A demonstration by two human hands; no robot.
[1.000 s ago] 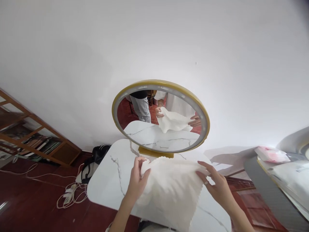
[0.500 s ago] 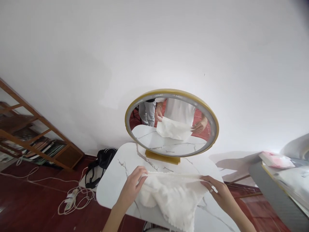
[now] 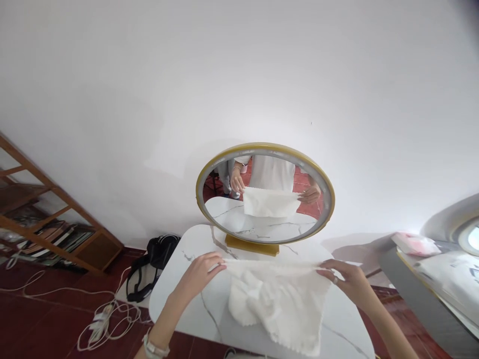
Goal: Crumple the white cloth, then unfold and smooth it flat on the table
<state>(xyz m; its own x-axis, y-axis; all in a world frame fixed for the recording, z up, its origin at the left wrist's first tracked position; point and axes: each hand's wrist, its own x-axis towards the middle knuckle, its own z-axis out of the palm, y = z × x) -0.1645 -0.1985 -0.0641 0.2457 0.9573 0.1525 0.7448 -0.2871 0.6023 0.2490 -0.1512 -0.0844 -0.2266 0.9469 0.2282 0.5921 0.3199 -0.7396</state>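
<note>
A white cloth (image 3: 288, 299) with a scalloped edge is stretched between my two hands above a white marble-patterned table (image 3: 187, 299). My left hand (image 3: 205, 271) pinches its upper left corner between thumb and fingers. At the upper right corner, my right hand (image 3: 342, 279), with a ring on one finger, grips the same edge. The lower part of the cloth hangs in loose folds toward the near side of the table. Behind it stands an oval mirror (image 3: 265, 194) in a gold frame, reflecting both hands and the cloth.
Left of the table are a black bag (image 3: 162, 252) and a tangle of white cable (image 3: 108, 324) on the red floor. A wooden shelf (image 3: 56, 219) leans into view farther left. To the right, a grey cabinet (image 3: 415, 284) carries a pink tissue pack (image 3: 417, 243).
My hands have moved slightly apart, pulling the cloth's upper edge straighter. The cloth hangs more spread out. The camera view has shifted a little.
</note>
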